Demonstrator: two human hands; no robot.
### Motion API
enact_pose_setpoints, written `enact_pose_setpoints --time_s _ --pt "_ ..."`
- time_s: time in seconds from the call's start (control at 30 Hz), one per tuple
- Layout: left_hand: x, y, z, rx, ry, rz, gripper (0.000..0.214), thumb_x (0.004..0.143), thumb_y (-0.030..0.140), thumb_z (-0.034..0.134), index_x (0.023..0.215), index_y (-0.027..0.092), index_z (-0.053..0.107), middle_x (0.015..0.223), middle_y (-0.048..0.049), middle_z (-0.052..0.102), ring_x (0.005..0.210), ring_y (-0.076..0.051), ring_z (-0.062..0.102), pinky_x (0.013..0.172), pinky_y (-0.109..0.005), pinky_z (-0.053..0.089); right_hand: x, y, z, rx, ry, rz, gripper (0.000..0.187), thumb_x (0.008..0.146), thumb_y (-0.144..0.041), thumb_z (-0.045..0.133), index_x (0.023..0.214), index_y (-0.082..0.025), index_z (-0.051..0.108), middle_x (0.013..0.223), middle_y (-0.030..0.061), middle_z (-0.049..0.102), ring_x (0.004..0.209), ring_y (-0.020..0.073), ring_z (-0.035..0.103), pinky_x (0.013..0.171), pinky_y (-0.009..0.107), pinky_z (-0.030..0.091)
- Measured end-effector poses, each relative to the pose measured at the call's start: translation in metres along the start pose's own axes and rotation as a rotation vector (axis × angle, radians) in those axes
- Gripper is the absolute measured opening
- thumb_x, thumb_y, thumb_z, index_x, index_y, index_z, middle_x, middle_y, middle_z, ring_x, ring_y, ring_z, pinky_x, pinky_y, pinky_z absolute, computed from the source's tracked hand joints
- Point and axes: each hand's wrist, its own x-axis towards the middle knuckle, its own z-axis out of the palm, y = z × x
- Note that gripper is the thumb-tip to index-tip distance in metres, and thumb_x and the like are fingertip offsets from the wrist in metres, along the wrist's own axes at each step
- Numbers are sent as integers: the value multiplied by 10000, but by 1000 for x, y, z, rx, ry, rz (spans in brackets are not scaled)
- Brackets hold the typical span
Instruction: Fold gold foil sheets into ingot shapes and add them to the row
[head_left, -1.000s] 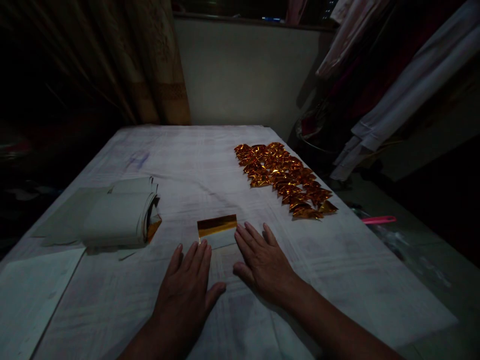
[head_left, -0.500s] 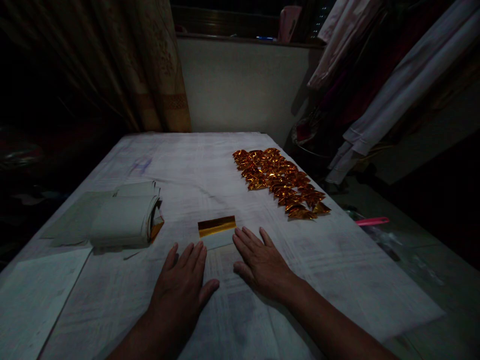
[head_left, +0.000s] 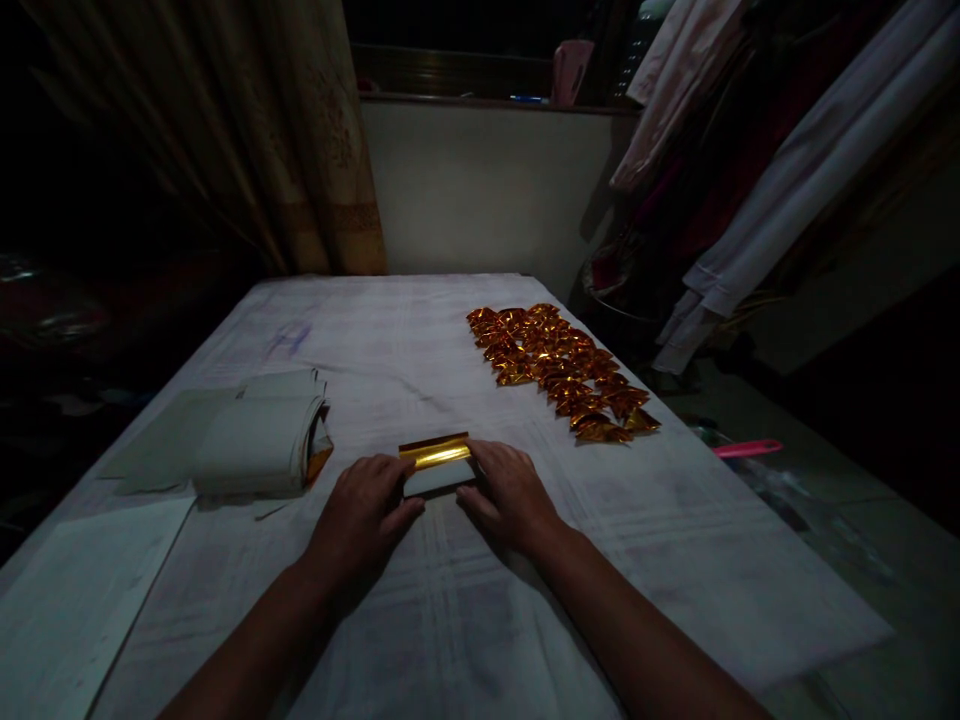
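Note:
A small sheet of gold foil paper [head_left: 437, 466] lies in front of me, its far part shiny gold and its near part whitish. It looks bent or curled along its length. My left hand [head_left: 371, 500] is closed on its left end, fingers over the top and thumb at the near edge. At the right end, my right hand [head_left: 508, 492] grips the paper the same way. Beyond it to the right, several folded gold foil pieces [head_left: 555, 365] sit in close rows.
A stack of pale paper sheets [head_left: 247, 440], curled over with gold showing inside, lies at the left. A white sheet or board [head_left: 97, 590] is at the table's near left. A checked cloth covers the table [head_left: 352, 330]. Clothes [head_left: 780, 170] hang at the right; a curtain [head_left: 330, 150] hangs behind.
Both hands have gone from lying flat with fingers stretched to closing on the two ends of the foil paper. The paper now looks lifted or curled along its near edge.

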Motion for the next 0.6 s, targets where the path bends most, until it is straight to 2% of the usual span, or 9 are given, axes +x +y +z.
enact_pose_setpoints --time_s 0.07,0.17,0.33,0.47,0.6 --pt "-1 -2 2 -21 -2 -3 297 875 420 643 1105 232 658 1091 -72 690 1036 -296 612 901 -446 474 -2 4 2 19 9 -13 545 822 -210 688 1342 -190 525 1240 126 680 1123 288 609 960 462 460" --pt "0 -3 2 -31 -1 -13 338 889 454 627 1145 235 660 1104 -75 690 1045 -298 608 908 -458 469 -3 7 1 41 11 -19 509 850 -233 676 1340 -208 540 1202 110 691 1083 274 617 934 444 460" --pt "1 4 4 8 6 -20 269 913 400 596 1113 240 677 1085 -76 675 1029 -289 593 907 -454 449 2 0 -5 6 -93 62 335 897 -259 653 1228 -215 635 1162 101 689 1090 271 592 938 432 434" --pt "1 8 3 8 16 -36 169 892 358 607 992 231 655 1056 -67 676 1035 -288 585 906 -454 438 4 -6 -9 -4 -136 104 358 847 -256 712 1200 -230 658 1150 94 675 1102 280 571 951 440 420" --pt "1 7 3 -45 17 -37 190 895 390 588 966 229 662 996 -56 704 983 -277 614 904 -458 440 2 -4 -9 11 -116 101 356 826 -272 738 1174 -228 676 1145 97 678 1096 284 579 940 438 432"
